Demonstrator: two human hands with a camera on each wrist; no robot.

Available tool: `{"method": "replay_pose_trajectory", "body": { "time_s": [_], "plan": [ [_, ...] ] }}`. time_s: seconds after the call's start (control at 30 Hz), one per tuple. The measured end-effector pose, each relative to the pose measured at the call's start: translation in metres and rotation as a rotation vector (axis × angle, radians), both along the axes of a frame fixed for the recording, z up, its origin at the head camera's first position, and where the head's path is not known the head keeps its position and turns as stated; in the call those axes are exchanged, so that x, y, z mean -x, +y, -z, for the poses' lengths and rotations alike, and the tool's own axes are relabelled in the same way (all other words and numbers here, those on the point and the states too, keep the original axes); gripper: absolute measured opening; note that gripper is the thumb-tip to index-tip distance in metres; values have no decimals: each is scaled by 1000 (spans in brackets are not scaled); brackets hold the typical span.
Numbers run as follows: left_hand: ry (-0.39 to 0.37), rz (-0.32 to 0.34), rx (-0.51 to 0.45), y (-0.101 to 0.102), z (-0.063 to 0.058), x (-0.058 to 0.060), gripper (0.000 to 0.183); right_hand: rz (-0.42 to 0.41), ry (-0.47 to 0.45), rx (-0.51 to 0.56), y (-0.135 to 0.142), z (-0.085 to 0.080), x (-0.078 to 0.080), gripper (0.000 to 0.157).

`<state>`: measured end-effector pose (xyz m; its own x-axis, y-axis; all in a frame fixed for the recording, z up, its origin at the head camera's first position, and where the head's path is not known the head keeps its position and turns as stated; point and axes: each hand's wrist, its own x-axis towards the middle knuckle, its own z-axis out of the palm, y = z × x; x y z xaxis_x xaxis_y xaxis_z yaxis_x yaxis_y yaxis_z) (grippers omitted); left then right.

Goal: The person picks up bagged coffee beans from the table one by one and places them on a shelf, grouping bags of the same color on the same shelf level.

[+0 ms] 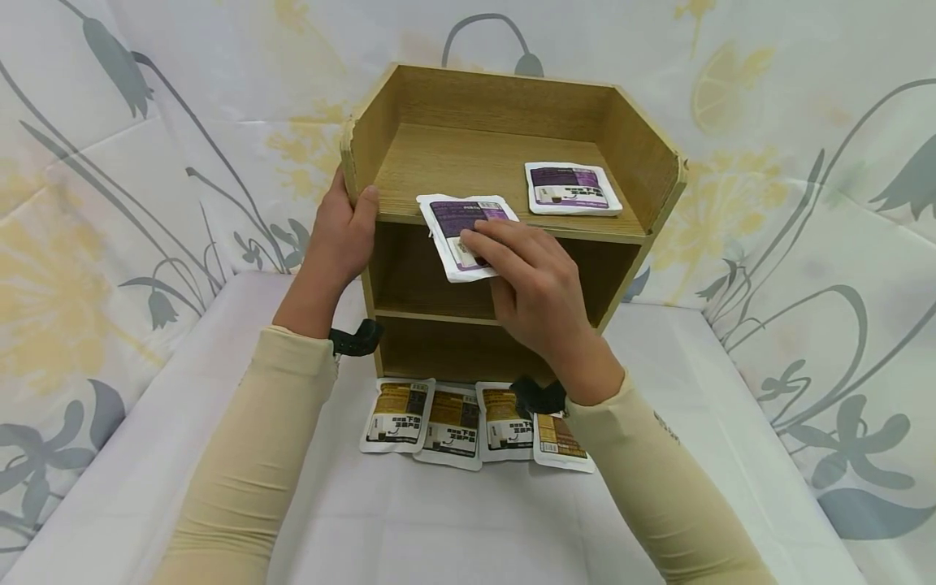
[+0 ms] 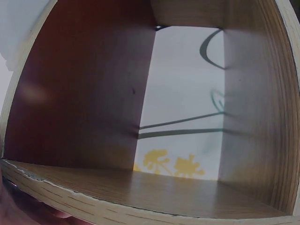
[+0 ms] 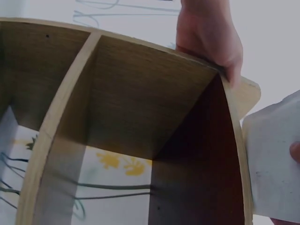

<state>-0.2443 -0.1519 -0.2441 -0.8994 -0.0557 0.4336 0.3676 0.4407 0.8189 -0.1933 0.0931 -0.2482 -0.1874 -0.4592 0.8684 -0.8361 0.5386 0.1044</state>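
Observation:
A small wooden shelf unit (image 1: 461, 154) stands with its open front towards me. My left hand (image 1: 340, 231) grips its left side panel near the top board, thumb at the front edge; the right wrist view shows this hand (image 3: 211, 40) too. In my right hand (image 1: 541, 284) is a white pouch with a purple label (image 1: 457, 223), pinched by its right part and tilted at the top board's front edge. Its plain white back (image 3: 272, 173) faces the right wrist camera, beside the board. Another purple-labelled pouch (image 1: 570, 188) lies flat on the top board, to the right.
Several pouches with yellow-brown labels (image 1: 398, 413) lie in a row on the white cloth (image 1: 439, 520) before the unit, partly overlapping. My right wrist band covers part of that row. Two compartments (image 2: 178, 117) sit below the top board. A patterned curtain (image 1: 219, 97) hangs behind.

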Motion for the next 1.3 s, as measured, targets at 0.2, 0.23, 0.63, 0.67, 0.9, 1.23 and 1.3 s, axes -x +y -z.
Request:
{"method": "replay_pose_trajectory", "body": {
  "time_s": [0.2, 0.23, 0.63, 0.67, 0.9, 1.23, 1.3],
  "plan": [
    [-3, -5, 3, 0, 0, 0, 51, 38, -40, -23, -1, -6, 2, 31],
    [-5, -5, 4, 0, 0, 0, 52, 46, -46, -30, -1, -7, 3, 31],
    [-10, -2, -4, 1, 0, 0, 51, 100, -138, -84, -5, -13, 14, 33],
    [-10, -3, -2, 1, 0, 0, 51, 103, -146, -91, -5, -14, 14, 33],
    [-9, -6, 4, 1, 0, 0, 52, 143, -219, -147, -8, -20, 18, 37],
    [-2, -8, 10, 2, 0, 0, 51, 241, -332, -258, -16, -30, 24, 41],
    [-1, -11, 11, 2, 0, 0, 51, 257, -352, -286, -19, -32, 26, 41]
  ]
}}
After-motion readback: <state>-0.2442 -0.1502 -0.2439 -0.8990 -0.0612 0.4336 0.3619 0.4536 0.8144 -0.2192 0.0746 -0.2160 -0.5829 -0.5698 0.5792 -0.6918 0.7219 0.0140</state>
